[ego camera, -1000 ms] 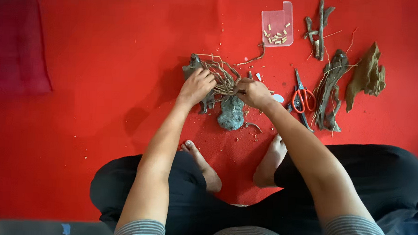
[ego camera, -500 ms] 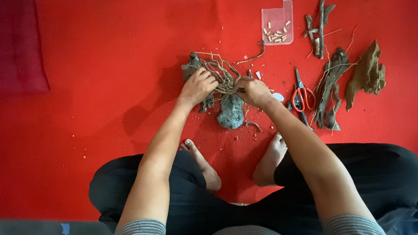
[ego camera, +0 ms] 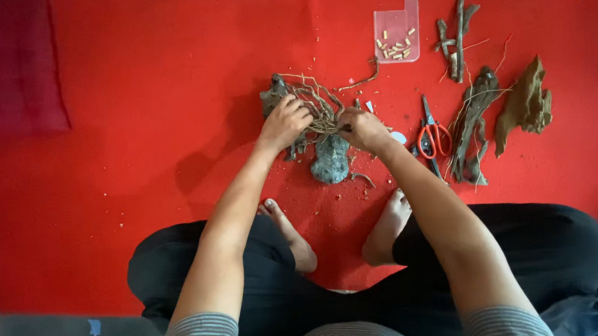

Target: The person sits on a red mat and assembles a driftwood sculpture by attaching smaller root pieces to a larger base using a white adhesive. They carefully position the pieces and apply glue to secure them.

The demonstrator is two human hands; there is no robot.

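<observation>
A tangle of grey driftwood and thin brown roots (ego camera: 315, 105) lies on the red floor mat (ego camera: 147, 114), with a grey stone-like lump (ego camera: 331, 159) just below it. My left hand (ego camera: 284, 122) grips the left side of the root tangle. My right hand (ego camera: 362, 129) pinches the roots at the right side, fingers closed on them and on a small dark object at the fingertips. Both hands meet over the centre of the piece.
Red-handled scissors (ego camera: 432, 135) lie right of my right hand. Further right are driftwood pieces (ego camera: 474, 122), (ego camera: 525, 104), (ego camera: 455, 35). A clear plastic tray (ego camera: 397, 38) holds several small wooden bits. My bare feet (ego camera: 289, 231), (ego camera: 385, 225) rest below. A dark red cushion (ego camera: 21, 62) lies left.
Hardly anything differs; both hands stay on the root tangle with only slight finger shifts.
</observation>
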